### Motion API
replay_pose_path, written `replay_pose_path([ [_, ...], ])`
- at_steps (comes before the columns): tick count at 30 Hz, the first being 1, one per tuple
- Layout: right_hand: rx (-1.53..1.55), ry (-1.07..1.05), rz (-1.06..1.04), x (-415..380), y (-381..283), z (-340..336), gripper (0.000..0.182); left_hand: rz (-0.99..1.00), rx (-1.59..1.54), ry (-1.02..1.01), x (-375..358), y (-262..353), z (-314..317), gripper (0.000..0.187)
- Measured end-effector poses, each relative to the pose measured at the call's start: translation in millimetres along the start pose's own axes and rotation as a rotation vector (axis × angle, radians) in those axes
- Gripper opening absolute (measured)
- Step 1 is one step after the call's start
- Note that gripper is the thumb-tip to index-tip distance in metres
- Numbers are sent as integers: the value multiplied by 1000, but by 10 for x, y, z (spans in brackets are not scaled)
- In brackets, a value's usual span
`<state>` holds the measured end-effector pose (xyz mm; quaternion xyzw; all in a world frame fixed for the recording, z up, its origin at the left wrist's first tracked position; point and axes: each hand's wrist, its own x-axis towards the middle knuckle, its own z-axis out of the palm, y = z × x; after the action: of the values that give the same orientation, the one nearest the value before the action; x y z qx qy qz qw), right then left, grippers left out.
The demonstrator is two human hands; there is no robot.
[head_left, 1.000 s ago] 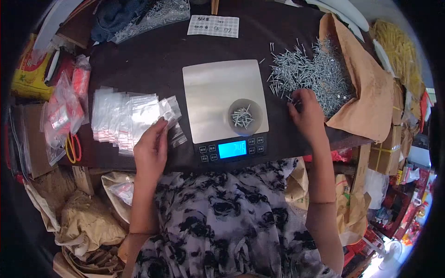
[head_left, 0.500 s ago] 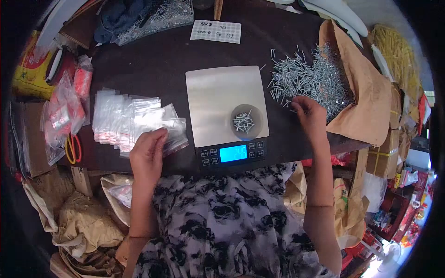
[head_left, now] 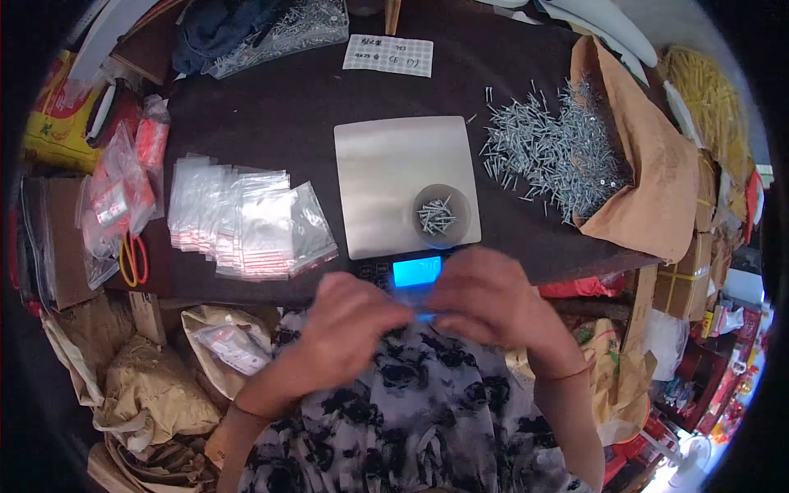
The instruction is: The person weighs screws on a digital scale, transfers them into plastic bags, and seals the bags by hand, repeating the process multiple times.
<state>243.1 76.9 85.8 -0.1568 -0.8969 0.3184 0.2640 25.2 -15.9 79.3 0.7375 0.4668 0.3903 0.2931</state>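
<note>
Left hand (head_left: 349, 329) and right hand (head_left: 493, 300), both blurred, are meeting at six o'clock of the scale (head_left: 403, 156), with that scale serving as the centre of the clock face. The left fingers (head_left: 380, 314) are bending inward toward three o'clock and the right fingers (head_left: 456, 311) toward nine; whether they are pinching anything between them, the blur is not showing. The right hand is partly covering the scale's lower edge, where the display (head_left: 416, 271) is glowing blue. On the metal plate, toward its four-to-five o'clock side, a round cup (head_left: 463, 215) is holding a small batch of screws (head_left: 436, 217). At nine o'clock, clear bags (head_left: 255, 218) are lying in an overlapping row, their red-striped edges facing six o'clock. At three o'clock, a loose screw pile (head_left: 534, 144) is spreading over the dark table (head_left: 271, 107) and reaching into the mouth of a brown paper bag (head_left: 649, 156). At twelve o'clock, a handwritten sheet of round dots (head_left: 389, 56) is lying flat. Near eleven o'clock, a clear container (head_left: 316, 37) is holding more screws, with dark cloth (head_left: 214, 37) resting beside it. Farther out at nine, pink-and-clear packets (head_left: 123, 193) are bunching together.
</note>
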Motion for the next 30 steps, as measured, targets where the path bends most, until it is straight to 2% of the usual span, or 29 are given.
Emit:
replay_pose_path([
  [3, 103, -51, -71, -51, -58, 50, 17, 97, -147, -91, -86, 58, 103, 16],
  [6, 242, -69, -37, -132, -96, 62, 13, 123, -227, -99, -57, 28, 126, 25],
  [9, 366, -76, -78, -192, -92, 55, 10, 311, -149, -237, -4, 3, 89, 25],
  [12, 475, 21, -65, -230, -16, -7, 10, 218, -216, -308, -12, 0, 195, 26],
  [13, 440, 12, -10, -245, 6, -15, 11, 214, -227, -225, -16, 16, 180, 25],
  [15, 369, -5, 105, -289, 49, -12, 19, 204, -254, -62, -23, 62, 111, 24],
  [16, 358, 11, 121, -300, 97, -16, 16, 227, -241, -93, -25, 50, 58, 23],
  [18, 336, 45, 151, -278, 234, -28, 26, 276, -212, -153, -15, -11, -55, 22],
  [21, 25, 223, 342, -173, 375, -21, 50, 127, -45, -197, 32, -58, -95, 20],
  [24, -328, 121, 388, -93, 437, 100, 66, -1, 4, -235, 63, 2, -66, 13],
  [25, -396, 92, 388, -81, 475, 145, 70, 22, -16, -240, 68, -9, -52, 12],
  [27, -387, 51, 352, -110, 580, 238, 76, 67, -58, -252, 57, -69, -4, 10],
  [30, 74, 170, 505, -125, 515, 166, 75, 31, -84, -268, -37, -178, 61, 11],
])
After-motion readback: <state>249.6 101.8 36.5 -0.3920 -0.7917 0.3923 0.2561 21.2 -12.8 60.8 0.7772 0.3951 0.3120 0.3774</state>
